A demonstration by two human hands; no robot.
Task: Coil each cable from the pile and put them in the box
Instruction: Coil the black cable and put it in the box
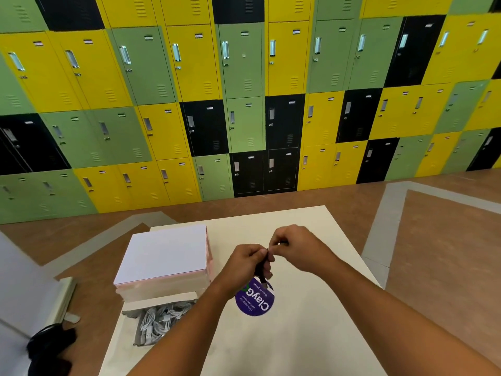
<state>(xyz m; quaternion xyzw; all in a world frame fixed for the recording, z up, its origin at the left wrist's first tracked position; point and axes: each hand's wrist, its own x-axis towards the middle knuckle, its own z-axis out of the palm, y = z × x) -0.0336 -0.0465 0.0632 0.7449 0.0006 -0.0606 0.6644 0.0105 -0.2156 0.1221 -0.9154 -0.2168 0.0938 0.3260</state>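
So we were pretty far along, we reckon: the box (pixel 162 301) at the left of the table (pixel 298 343) already had a bunch of white cables (pixel 160 320) bundled inside, and we couldn't spot any loose pile in view. What was left was the dark cable (pixel 262 268), held up over the table just above a purple sticker (pixel 254 301), not yet boxed. Our left hand (pixel 248 264) was curled round the bundle and our right hand (pixel 296 246) pinched its top end, both raised close together.
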